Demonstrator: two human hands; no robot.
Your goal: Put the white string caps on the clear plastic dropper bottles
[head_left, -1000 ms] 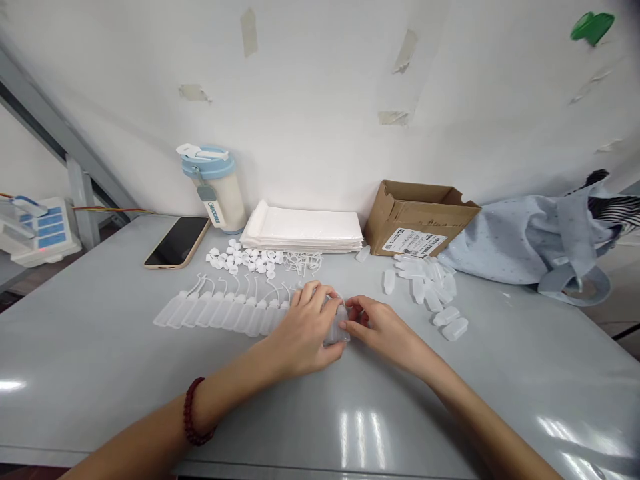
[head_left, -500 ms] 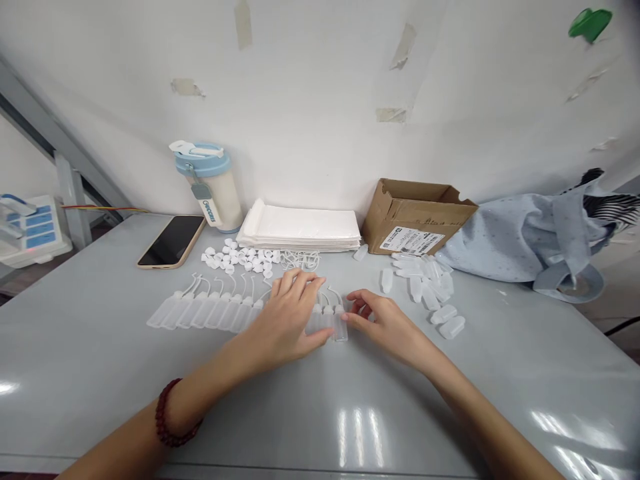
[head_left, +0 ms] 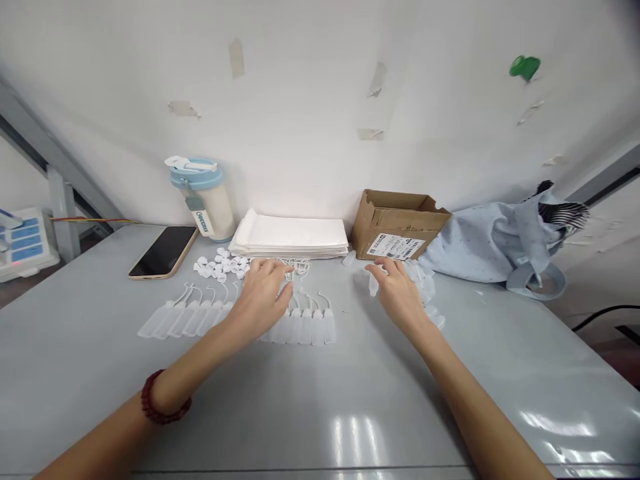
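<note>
A row of small translucent plastic bottles [head_left: 200, 316] with thin looped straps lies flat across the grey table [head_left: 320, 400]. My left hand [head_left: 263, 297] reaches over that row toward a tangle of white straps [head_left: 301, 267], fingers stretched out and holding nothing. My right hand [head_left: 397, 293] rests on a loose pile of bottles [head_left: 425, 283] at the right, fingers spread over them; what lies under the palm is hidden. A heap of small white caps [head_left: 217, 265] sits behind the row.
A phone [head_left: 163, 251] and a blue-lidded tumbler [head_left: 203, 198] stand at the back left. A stack of white bags [head_left: 290, 237] and an open cardboard box [head_left: 397, 227] line the wall. A light blue cloth bag [head_left: 500, 247] lies at the right.
Both hands left the last bottle at the row's right end. The left hand moved back toward the straps, and the right hand moved right and back onto the loose bottle pile.
</note>
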